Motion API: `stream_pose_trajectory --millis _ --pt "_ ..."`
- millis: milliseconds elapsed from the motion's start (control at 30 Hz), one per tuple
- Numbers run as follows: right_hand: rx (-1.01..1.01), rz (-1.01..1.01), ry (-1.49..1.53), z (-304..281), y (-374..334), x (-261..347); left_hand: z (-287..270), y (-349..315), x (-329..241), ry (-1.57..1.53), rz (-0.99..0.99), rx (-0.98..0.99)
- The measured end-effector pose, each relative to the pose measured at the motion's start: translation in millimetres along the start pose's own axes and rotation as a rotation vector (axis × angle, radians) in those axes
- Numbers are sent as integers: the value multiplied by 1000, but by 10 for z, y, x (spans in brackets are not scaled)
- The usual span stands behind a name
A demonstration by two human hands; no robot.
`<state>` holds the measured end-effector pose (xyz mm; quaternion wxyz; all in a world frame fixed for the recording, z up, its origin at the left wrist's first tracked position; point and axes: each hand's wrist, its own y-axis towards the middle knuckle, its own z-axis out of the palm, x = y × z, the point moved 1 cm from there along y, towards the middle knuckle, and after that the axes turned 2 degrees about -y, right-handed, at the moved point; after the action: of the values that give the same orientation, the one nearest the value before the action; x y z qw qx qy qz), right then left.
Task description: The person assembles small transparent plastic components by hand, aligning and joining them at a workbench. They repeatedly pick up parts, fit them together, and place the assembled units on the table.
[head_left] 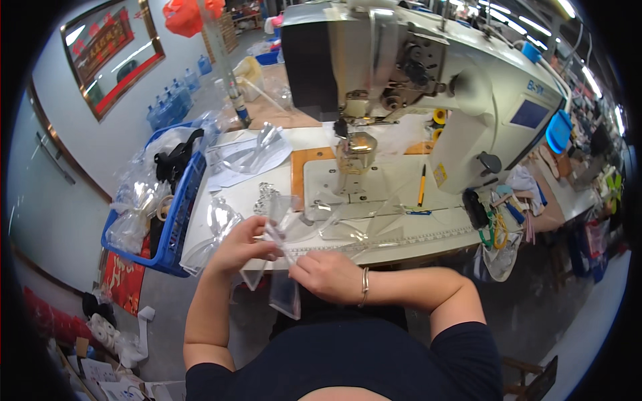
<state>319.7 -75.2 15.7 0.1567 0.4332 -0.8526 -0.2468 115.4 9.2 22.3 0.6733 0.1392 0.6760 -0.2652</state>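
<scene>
Head view: the clear plastic strip [285,297] hangs at the front edge of the table [441,208], toward 7 o'clock from the picture's centre; the sewing machine's presser area stands at 1 o'clock from it. The left hand [249,247] pinches its upper part between thumb and fingers; the right hand [326,275] pinches its side edge. Good handling likely calls for light, even tension, aligned edges and no creasing.

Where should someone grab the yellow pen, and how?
Probably pinch the yellow pen around its middle, coming from above and the near side with the right hand. It's slim and lies flat, roughly front to back, with the sewing machine's column close on its right.
</scene>
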Motion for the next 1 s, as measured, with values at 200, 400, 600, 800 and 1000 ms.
stream_pose_trajectory --millis 200,400,600,800,1000 --pt "-227 614 284 -30 -956 -845 -301 163 412 163 -161 85" --pt "-172 923 -147 -644 -1973 -1790 -40 306 364 1067 254 -219" --pt "-159 657 -171 -400 -1644 -1880 1510 466 695 1252 657 -4" --pt "57 605 -227 -211 -1600 -2500 1726 767 859 1541 564 109" --pt "-450 1026 204 -777 -1175 -2341 1617 730 866 1344 680 235"
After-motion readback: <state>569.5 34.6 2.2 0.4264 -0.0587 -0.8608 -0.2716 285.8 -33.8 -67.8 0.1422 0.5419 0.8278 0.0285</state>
